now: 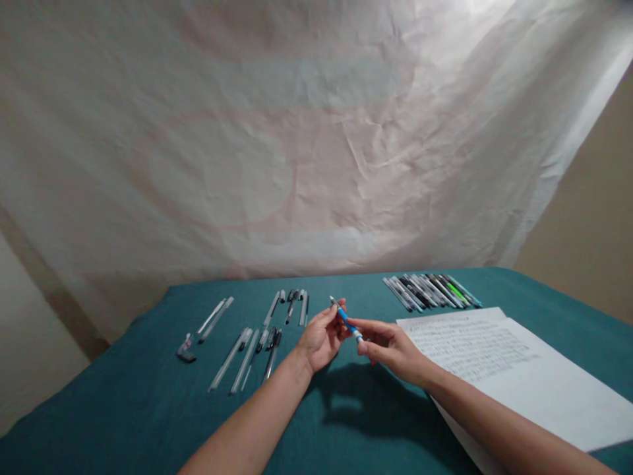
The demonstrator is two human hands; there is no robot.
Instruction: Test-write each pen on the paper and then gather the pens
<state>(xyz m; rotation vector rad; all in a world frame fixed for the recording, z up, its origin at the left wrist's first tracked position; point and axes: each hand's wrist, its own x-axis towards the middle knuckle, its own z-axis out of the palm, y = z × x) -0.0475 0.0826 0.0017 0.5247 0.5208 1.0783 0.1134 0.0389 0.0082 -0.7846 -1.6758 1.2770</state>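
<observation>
Both hands hold one blue pen point(346, 321) above the teal tablecloth point(148, 409). My left hand point(320, 340) pinches the pen's upper end with thumb and fingertips. My right hand point(390, 348) grips its lower, white-tipped end. The pen slants from upper left to lower right between them. To the left of my hands lie several loose pens and clear barrels point(257, 343), with caps and small parts point(293, 298) among them.
A row of several pens point(430, 291), one of them green, lies at the far right of the table. A written sheet of white paper point(499, 363) lies under my right forearm. A small dark piece point(186, 349) rests far left. A creased white cloth point(306, 132) hangs behind the table.
</observation>
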